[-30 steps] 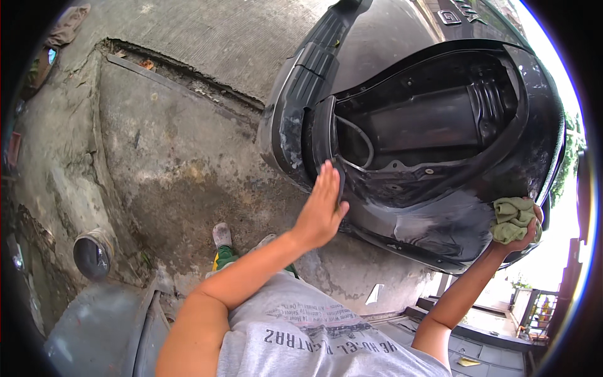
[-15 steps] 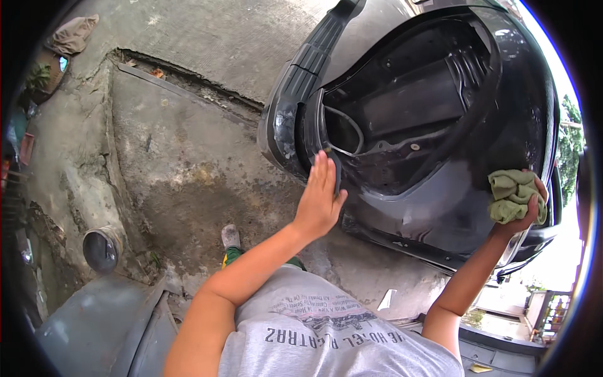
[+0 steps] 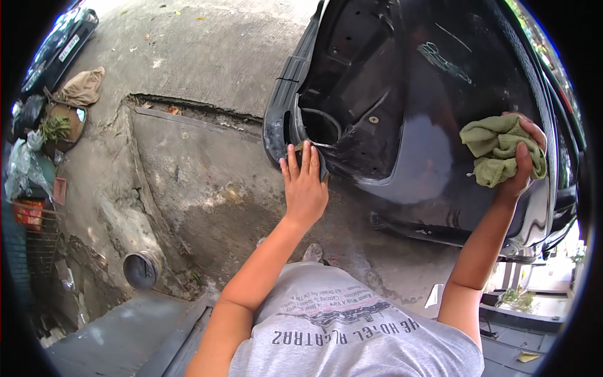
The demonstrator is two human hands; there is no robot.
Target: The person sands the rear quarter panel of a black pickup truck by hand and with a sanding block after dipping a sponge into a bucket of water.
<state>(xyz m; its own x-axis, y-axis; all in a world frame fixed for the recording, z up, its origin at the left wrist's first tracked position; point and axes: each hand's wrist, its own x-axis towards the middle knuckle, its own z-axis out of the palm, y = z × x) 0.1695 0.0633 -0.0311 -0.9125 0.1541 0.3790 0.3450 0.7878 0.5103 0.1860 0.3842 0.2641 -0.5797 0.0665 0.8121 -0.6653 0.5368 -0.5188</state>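
Note:
A black car body (image 3: 465, 81) with an open wheel arch (image 3: 352, 75) stands in front of me, to the right. My left hand (image 3: 306, 191) lies with fingers stretched and slightly spread at the arch's near corner, beside the dark bumper end (image 3: 275, 135). Under those fingers is a thin dark grey piece (image 3: 323, 166); whether it is loose or part of the car, I cannot tell. My right hand (image 3: 517, 179) is closed round a crumpled green cloth (image 3: 496, 147) over the glossy black panel. Pale scuffs mark this panel farther up.
Cracked concrete ground (image 3: 201, 56) has a broken channel (image 3: 195, 110) across it. A pipe end (image 3: 141, 270) sticks up at lower left, near grey sheet panels (image 3: 119, 333). Plants, bags and a red box (image 3: 28, 213) line the left edge; another car (image 3: 59, 47) is farther back.
The whole view has shifted and turned. My left hand's fingers have spread a little, nearer the bumper end. My right hand, still holding the cloth, appears higher and slightly left in the picture.

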